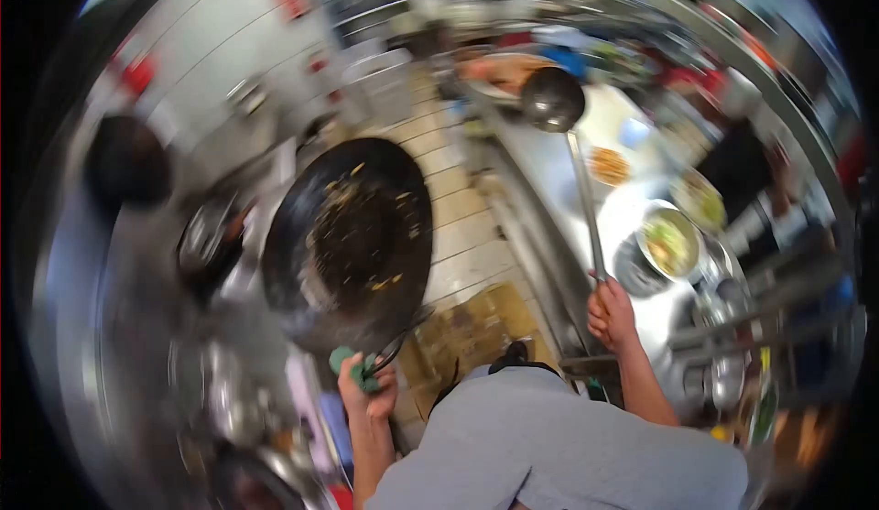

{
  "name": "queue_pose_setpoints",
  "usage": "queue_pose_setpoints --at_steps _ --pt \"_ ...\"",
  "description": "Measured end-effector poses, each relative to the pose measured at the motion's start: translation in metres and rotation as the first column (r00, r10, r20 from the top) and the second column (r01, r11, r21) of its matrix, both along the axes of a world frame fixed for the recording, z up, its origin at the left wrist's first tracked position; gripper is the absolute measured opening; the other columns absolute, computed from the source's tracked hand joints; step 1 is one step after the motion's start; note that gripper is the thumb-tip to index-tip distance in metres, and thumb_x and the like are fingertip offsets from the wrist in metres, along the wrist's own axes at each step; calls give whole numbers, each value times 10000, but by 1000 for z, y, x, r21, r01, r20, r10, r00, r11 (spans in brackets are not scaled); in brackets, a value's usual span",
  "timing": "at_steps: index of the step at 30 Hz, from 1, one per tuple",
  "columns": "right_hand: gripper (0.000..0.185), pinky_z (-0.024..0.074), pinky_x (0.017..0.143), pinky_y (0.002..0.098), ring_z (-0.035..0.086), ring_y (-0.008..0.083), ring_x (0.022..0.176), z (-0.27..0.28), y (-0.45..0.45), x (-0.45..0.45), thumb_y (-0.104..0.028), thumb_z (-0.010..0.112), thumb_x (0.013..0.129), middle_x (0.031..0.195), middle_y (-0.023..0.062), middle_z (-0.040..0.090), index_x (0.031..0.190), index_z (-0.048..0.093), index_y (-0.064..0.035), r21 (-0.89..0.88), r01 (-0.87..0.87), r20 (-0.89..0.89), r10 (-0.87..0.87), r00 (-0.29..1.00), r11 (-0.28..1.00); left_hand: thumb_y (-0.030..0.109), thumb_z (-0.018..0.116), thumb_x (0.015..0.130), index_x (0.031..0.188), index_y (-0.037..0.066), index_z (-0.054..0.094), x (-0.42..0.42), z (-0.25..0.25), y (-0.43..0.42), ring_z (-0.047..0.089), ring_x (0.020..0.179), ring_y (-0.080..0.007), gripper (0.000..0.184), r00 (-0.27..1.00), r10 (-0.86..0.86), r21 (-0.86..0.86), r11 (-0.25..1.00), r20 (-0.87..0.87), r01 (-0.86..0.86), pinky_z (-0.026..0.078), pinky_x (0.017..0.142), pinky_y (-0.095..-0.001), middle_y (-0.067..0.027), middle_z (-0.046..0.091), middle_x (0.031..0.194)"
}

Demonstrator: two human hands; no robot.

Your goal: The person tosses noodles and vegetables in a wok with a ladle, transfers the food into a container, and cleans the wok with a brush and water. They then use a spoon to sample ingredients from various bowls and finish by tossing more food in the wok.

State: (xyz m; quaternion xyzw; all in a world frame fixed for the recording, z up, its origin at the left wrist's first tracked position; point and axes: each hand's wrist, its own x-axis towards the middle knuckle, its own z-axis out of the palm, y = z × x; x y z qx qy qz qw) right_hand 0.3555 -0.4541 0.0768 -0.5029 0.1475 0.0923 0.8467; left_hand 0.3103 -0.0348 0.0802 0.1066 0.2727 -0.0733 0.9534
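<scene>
My left hand grips the handle of a large black wok, with a green cloth between palm and handle. The wok is tilted so its inside faces me; bits of yellowish food cling to its dark surface. In my right hand is the long handle of a metal ladle, its bowl pointing away from me. That ladle is held up over the edge of a steel counter. Beside it on the counter stands a bowl of green and pale vegetables.
Orange-brown food lies on the counter, near a second bowl. A large pan of reddish food sits at the far end. Flattened cardboard covers part of the tiled floor. A blurred cooking range runs along the left.
</scene>
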Motion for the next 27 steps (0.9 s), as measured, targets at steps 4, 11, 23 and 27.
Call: queue_pose_setpoints --at_steps 4,11,23,27 --pt "424 274 304 181 317 32 358 -2 84 13 -336 479 954 585 -32 360 1319 385 -141 163 -400 73 393 917 902 264 581 802 751 -33 557 -104 17 49 468 566 -159 302 980 181 -163 972 79 -166 394 445 -250 -108 546 665" --pt "465 274 332 169 340 31 404 -4 280 3 -111 506 908 633 -12 382 1344 350 -75 141 -866 153 853 498 480 219 585 802 800 37 516 -267 3 108 498 549 -158 195 686 725 153 686 -62 -712 408 440 -264 -73 547 690" --pt "534 390 462 247 429 65 503 60 614 -72 -2 551 820 677 4 488 1338 437 -67 -864 -499 222 937 -268 62 214 610 808 779 131 454 -402 -91 178 521 515 -160 179 125 974 285 176 -189 -942 424 419 -276 -21 464 621" --pt "527 469 795 379 603 360 919 89 727 -105 -58 567 811 995 204 632 1324 444 -57 -914 -242 405 788 -464 327 243 666 770 779 136 452 -377 -95 205 513 506 -162 239 -61 975 303 6 -213 -953 421 418 -264 -17 455 613"
